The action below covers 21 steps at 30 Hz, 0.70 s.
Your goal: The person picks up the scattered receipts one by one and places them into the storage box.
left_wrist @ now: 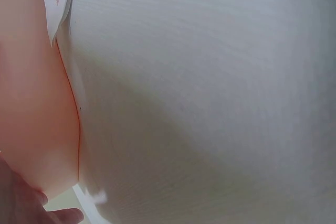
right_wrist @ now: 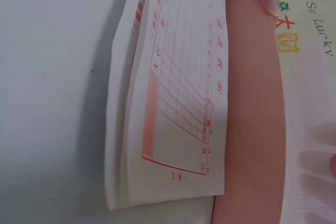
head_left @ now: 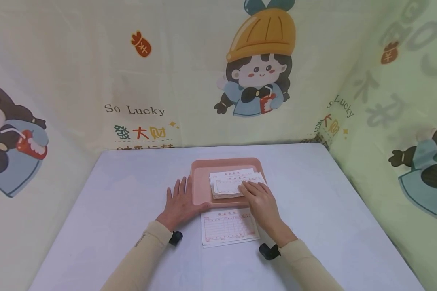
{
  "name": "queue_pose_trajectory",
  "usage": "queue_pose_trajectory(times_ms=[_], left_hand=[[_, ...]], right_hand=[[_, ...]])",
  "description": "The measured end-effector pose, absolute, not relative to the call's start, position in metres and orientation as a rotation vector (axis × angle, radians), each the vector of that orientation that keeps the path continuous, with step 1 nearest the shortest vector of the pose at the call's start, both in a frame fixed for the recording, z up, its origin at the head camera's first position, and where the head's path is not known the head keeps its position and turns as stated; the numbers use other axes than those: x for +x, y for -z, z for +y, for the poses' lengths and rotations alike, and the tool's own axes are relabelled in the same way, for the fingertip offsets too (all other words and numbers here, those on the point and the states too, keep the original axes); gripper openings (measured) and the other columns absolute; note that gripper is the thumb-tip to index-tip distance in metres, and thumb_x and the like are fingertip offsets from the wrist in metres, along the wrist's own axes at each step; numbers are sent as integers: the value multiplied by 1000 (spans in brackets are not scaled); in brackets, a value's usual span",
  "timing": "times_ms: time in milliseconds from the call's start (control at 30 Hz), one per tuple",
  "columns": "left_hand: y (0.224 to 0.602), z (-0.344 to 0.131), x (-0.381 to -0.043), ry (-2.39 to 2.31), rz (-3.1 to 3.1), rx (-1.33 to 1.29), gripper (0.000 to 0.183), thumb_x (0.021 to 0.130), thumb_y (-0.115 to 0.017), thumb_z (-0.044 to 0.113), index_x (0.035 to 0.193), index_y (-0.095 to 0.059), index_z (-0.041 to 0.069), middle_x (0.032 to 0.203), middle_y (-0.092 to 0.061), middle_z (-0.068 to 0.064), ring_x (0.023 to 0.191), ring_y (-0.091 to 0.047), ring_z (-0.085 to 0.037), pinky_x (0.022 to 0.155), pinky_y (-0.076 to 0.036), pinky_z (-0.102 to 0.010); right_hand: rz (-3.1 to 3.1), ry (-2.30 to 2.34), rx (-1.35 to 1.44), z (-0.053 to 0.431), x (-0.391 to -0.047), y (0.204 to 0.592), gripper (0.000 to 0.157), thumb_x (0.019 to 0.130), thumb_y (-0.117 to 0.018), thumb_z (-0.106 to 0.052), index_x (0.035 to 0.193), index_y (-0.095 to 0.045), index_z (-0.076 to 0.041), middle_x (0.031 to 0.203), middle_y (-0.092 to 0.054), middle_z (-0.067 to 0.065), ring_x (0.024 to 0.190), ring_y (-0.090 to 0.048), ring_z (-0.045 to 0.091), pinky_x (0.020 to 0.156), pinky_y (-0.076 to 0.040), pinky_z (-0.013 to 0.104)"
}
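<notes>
A pink tray (head_left: 201,182) holds a stack of white printed form slips (head_left: 227,188). My left hand (head_left: 182,204) has its fingers spread along the tray's left side, its thumb at the near left corner. In the left wrist view, the left fingers (left_wrist: 23,203) show beside the tray wall (left_wrist: 39,103). Over the right part of the stack lies my right hand (head_left: 264,204), fingers extended onto the top slip; its palm is hidden. Blurred right fingertips (right_wrist: 320,182) appear over paper in the right wrist view. Nearer me, red-lined form sheets (head_left: 229,228) lie against the tray's front.
The white table (head_left: 131,178) extends around the tray on all sides. Printed cloth (head_left: 189,72) with cartoon figures hangs behind and at both sides. A black wrist camera (head_left: 269,251) sits at the right cuff and another wrist camera (head_left: 175,238) at the left.
</notes>
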<state>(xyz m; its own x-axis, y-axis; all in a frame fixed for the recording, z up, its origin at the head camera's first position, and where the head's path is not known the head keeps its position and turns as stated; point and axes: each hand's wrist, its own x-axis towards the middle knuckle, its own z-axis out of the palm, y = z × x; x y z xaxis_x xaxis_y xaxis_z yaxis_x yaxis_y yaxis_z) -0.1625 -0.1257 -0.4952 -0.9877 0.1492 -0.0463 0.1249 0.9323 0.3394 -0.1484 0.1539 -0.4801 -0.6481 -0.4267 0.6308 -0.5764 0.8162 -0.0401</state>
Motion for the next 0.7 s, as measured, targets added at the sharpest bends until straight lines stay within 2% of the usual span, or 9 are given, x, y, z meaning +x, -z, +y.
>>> queue_pose_trajectory(times_ms=[467,700], left_hand=[[497,-126,-162,-508,3049,230,121,78,-55,81,159,-8,4,162,-22,-25,150,-18,-46,115,-14,-71],[497,-127,-162,-522,3051,227,120,78,-55,81,159,-9,5,162,-22,-24,150,-19,-45,116,-15,-70]], right_hand=[[-2543,-263,670,147,-163,492,48,75,-79,8,118,-73,-12,121,-72,8,112,-67,28,99,-49,51],[-2645,-333,635,145,-165,495,41,80,-81,-7,120,-72,-11,124,-71,9,117,-65,29,105,-45,53]])
